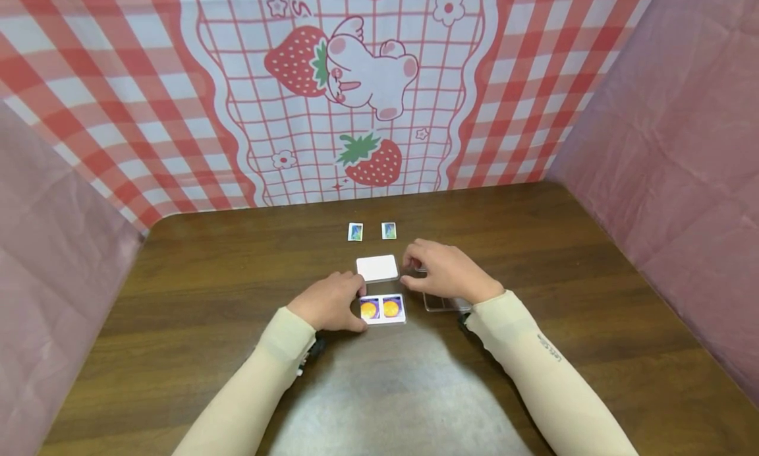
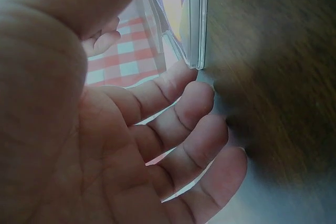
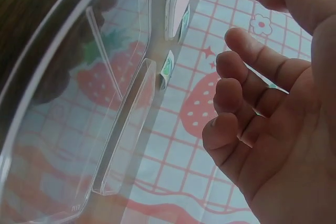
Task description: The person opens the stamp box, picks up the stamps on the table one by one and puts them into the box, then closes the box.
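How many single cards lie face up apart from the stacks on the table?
2: both at the far side of the table, one single card left, the other card right. More may be hidden under the hands.

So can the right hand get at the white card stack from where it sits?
Probably yes: the right hand hovers just beside the white card stack, fingers loosely curled and empty, with nothing between them on the table.

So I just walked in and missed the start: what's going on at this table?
A person sits at a brown table sorting playing cards. The left hand rests at the edge of a clear case holding orange-faced cards. The right hand hovers with curled fingers over an empty clear case, beside a white face-down deck. Two small cards lie farther back. Whether either hand actually grips anything is unclear.
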The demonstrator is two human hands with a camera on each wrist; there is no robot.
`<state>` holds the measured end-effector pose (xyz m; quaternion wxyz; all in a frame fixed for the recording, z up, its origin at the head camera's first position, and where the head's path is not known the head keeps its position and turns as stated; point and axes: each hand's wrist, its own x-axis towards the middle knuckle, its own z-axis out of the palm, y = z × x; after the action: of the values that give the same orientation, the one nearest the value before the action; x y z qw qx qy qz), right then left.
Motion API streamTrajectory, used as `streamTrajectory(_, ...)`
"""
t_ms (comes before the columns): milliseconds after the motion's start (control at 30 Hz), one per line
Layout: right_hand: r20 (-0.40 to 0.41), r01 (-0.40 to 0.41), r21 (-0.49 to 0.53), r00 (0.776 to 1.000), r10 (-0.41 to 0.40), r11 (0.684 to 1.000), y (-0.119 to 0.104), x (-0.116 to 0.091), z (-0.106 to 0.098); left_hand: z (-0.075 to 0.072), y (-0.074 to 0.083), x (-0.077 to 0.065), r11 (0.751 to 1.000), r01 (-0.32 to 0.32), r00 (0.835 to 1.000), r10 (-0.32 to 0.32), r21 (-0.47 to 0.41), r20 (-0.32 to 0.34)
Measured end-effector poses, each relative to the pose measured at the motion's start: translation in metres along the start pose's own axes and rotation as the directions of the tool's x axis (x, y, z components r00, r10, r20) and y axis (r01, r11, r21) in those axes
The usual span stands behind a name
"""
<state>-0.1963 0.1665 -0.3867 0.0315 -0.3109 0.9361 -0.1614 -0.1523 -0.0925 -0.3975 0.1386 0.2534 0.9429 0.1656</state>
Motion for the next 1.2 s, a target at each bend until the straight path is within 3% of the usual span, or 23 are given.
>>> streamTrajectory(567,-0.017,-0.001,-0.011,1.000,0.001,1.000,0.001,-0.002,-0.003,0.000,-0.001,-0.001,1.000,0.004,1.000,-0.003,-0.024,0.016)
streamTrajectory(767,-0.032,-0.002,-0.014,0.999,0.002,1.000,0.004,-0.003,-0.006,-0.007,-0.012,-0.001,0.991,-0.027,0.999,0.031,-0.129,0.029)
streamTrajectory(900,-0.033,-0.006,-0.015,0.999,0.006,1.000,0.005,-0.003,-0.008,-0.016,-0.025,0.000,0.982,-0.005,0.999,-0.004,-0.188,-0.050)
streamTrajectory(1033,-0.032,-0.026,-0.015,0.999,0.025,1.000,0.008,-0.004,-0.008,-0.022,-0.033,0.009,0.984,0.018,0.988,-0.045,-0.177,-0.151)
streamTrajectory(1200,-0.039,-0.048,-0.009,0.998,0.048,0.999,0.011,-0.004,-0.009,-0.019,-0.037,0.026,0.982,0.045,0.981,-0.078,-0.181,-0.180)
